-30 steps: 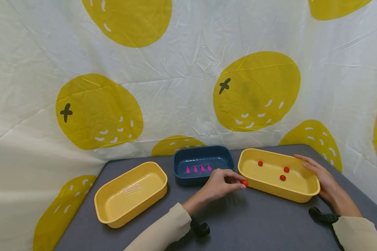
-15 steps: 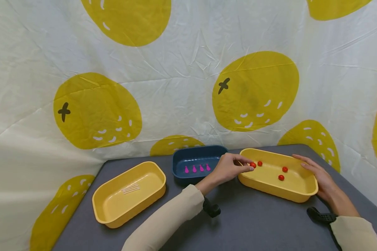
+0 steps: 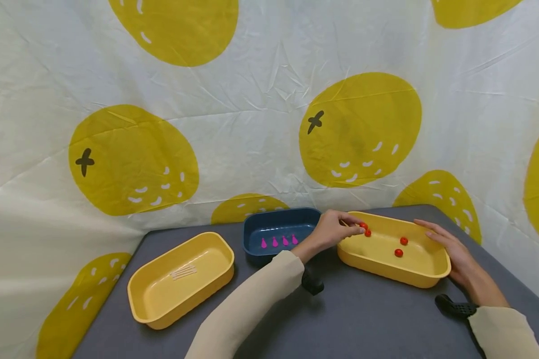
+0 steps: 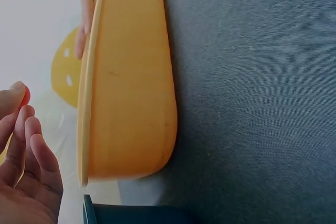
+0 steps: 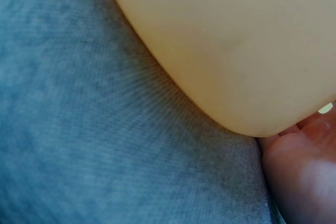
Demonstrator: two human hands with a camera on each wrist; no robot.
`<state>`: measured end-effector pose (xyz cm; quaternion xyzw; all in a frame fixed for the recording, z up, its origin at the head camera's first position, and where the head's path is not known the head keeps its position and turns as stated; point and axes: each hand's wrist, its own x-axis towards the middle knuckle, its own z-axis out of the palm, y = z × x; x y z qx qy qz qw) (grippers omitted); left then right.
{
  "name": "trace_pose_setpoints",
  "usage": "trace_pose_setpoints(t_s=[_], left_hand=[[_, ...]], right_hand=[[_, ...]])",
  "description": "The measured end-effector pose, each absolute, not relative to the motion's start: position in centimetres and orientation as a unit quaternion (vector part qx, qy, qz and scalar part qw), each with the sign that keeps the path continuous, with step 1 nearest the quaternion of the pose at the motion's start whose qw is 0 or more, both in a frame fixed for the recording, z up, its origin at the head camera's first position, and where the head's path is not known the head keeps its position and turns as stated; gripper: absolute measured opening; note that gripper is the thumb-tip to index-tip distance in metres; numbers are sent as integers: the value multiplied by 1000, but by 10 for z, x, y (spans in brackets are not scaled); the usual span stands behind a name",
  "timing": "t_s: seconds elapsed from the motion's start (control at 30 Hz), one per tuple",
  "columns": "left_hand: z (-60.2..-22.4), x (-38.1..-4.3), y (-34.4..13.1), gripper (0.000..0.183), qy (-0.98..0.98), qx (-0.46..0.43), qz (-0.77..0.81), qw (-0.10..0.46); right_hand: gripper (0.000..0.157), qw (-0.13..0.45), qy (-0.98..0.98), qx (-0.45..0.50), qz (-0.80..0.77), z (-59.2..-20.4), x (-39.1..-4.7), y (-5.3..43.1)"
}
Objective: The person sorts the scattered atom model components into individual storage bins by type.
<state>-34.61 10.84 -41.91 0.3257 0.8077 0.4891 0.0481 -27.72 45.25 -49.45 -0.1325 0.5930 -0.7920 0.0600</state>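
My left hand [image 3: 331, 230] pinches a small red bead [image 3: 363, 226] between thumb and fingertips, over the left end of the right-hand yellow tray [image 3: 382, 266]. That bead [image 4: 25, 96] shows partly behind the thumb in the left wrist view. Inside the tray lie a red bead [image 3: 368, 233] close to the pinched one, another red bead [image 3: 404, 241] and a third red bead [image 3: 399, 253] further right. At the tray's right end my right hand [image 3: 453, 252] rests against the outer wall, its extended fingers [image 3: 427, 225] lying over the rim.
A dark blue tray [image 3: 256, 257] with several pink pear-shaped pieces [image 3: 275, 242] stands at the back middle, behind my left forearm. Another yellow tray [image 3: 190, 299] on the left holds several thin pale sticks [image 3: 183, 272]. Grey cloth [image 3: 368, 319] covers the table; a patterned curtain [image 3: 251, 149] hangs behind.
My left hand has carried the pinched bead from in front of the right yellow tray up and over its left end, beside the leftmost bead. The right hand stays at the tray's end.
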Motion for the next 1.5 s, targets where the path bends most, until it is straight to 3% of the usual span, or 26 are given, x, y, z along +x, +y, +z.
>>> trace_pose_setpoints(t_s=[0.9, 1.5], left_hand=[[-427, -351, 168, 10, 822, 268, 496, 73], [-429, -352, 193, 9, 839, 226, 478, 131]], right_hand=[[46, 66, 620, -110, -774, -486, -280, 452], [46, 60, 636, -102, -762, -487, -278, 453]])
